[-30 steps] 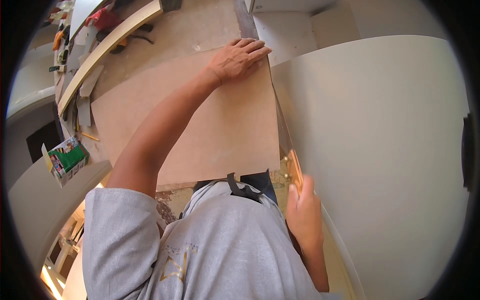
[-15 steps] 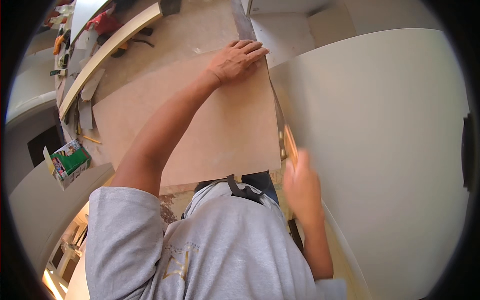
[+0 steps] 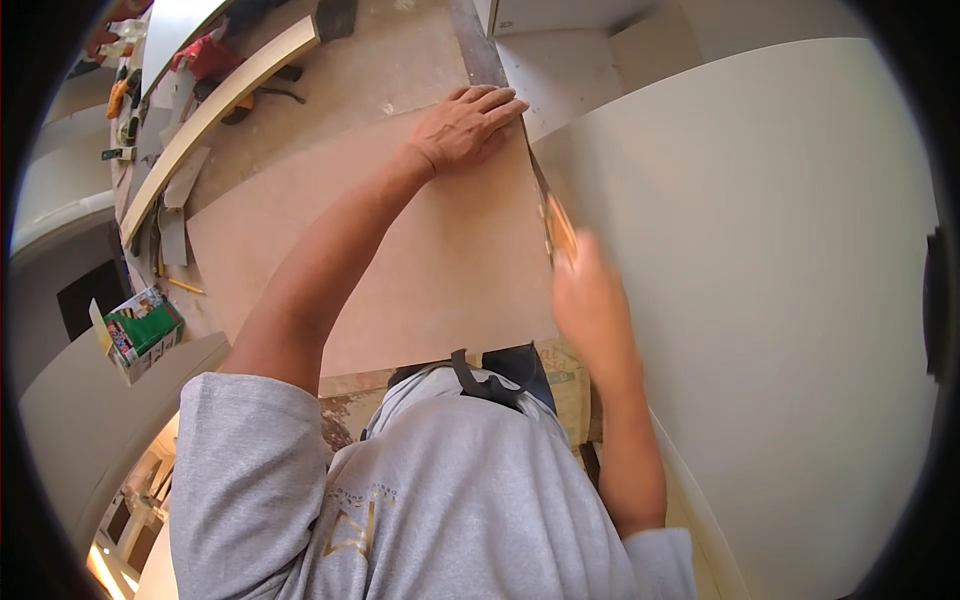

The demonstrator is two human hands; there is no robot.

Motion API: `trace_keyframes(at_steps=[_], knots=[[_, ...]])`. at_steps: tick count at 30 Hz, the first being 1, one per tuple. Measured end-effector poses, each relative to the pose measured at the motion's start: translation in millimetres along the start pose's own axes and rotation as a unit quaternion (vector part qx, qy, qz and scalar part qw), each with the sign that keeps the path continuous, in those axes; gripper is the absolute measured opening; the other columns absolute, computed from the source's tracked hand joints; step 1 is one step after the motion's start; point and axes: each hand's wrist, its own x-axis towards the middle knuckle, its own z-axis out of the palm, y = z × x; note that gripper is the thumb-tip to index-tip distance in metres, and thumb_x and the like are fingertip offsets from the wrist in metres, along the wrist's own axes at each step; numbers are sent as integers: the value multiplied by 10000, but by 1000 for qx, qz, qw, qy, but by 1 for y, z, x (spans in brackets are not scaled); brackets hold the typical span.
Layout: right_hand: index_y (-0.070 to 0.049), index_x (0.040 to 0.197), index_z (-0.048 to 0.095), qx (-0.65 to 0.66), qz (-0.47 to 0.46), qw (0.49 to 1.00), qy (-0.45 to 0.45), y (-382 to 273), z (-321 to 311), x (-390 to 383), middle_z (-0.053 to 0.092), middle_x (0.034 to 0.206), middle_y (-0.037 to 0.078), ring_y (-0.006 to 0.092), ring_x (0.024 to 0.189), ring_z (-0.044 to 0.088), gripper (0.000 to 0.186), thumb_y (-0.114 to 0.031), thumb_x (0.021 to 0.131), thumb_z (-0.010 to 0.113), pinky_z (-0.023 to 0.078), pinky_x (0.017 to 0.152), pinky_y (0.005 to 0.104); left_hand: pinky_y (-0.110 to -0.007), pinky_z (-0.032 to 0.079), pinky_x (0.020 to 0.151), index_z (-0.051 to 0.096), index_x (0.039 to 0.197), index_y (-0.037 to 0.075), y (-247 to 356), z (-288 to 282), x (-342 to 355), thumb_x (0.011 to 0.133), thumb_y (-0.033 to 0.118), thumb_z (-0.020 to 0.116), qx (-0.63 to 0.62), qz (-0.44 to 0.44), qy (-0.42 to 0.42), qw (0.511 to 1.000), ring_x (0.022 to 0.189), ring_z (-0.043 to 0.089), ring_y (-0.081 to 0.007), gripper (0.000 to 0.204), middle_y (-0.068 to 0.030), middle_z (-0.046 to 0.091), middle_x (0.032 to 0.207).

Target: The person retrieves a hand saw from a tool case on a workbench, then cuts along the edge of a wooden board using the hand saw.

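A thin tan board [image 3: 440, 270] lies flat before me. My left hand [image 3: 465, 128] presses on its far right corner, palm down and fingers stretched out. At the board's right edge, my right hand [image 3: 590, 295] is closed around a narrow orange-tan block [image 3: 562, 228]. The block stands on edge along that side; motion blur hides its exact kind and whether it touches the edge. My fingers cover its near end.
A large pale panel [image 3: 760, 280] fills the right side. Beyond the board, a long curved-looking wooden strip [image 3: 225, 105] crosses the worktop. A green and white box [image 3: 145, 330], a yellow pencil [image 3: 185, 286] and a red cloth-like thing [image 3: 205, 55] lie to the left.
My right hand has moved forward along the board's right edge with the orange-tan block. My left hand stays at the far corner; the view has shifted slightly.
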Motion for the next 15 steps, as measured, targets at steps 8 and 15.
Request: trace_keyframes(at_steps=[8,15], knots=[[16,1295,483,-1,61,998,-22,1,3,-44,709,1015,337,568,945,677,312,-205,1082,539,522,802,639,-455,409,1198,566,1519,151,-2,6,-1,1051,272,594,-4,8,29,1000,1417,533,-296,484,-86,595,1507],[57,1231,486,-45,-44,997,31,-7,25,65,707,1016,366,574,963,673,313,-220,1090,518,522,838,648,-462,407,1209,550,1539,164,0,0,1,1039,268,617,3,-6,-6,1000,1441,519,-307,515,-87,578,1541]])
